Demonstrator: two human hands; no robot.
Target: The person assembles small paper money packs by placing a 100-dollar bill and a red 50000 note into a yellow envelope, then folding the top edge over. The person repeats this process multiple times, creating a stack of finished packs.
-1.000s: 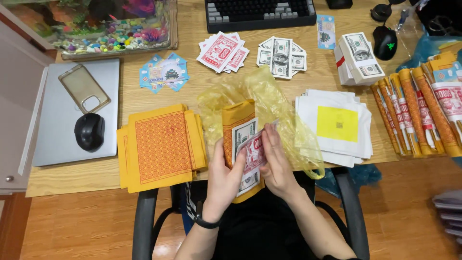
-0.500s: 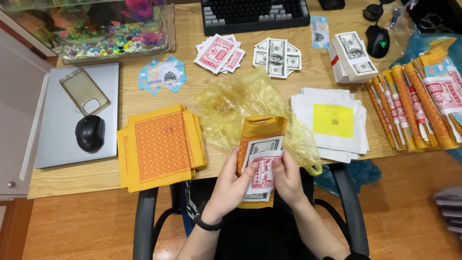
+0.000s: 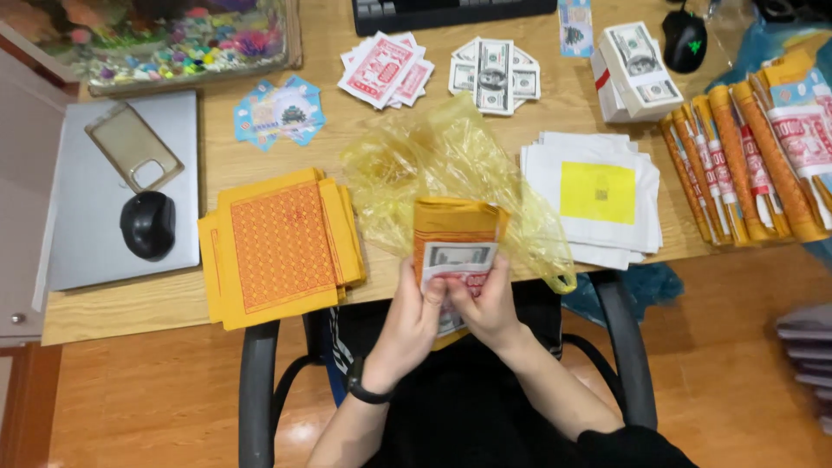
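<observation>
Both of my hands hold one bundle of paper sheets just off the desk's near edge, over my lap. The bundle has orange-yellow sheets at the back, a grey banknote-style sheet and a red-and-white printed sheet in front. My left hand grips its lower left side, with a black watch on the wrist. My right hand grips the lower right side, thumb on the red sheet. A crumpled yellow plastic bag lies on the desk right behind the bundle.
On the wooden desk: a stack of orange-yellow sheets at left, white sheets with a yellow square at right, rolled bundles far right, banknote-style piles, red cards, a laptop with a black mouse, a keyboard.
The bundle has come down and toward me, off the plastic bag and past the desk's edge. It has turned upright, and my hands have closed in on its lower half.
</observation>
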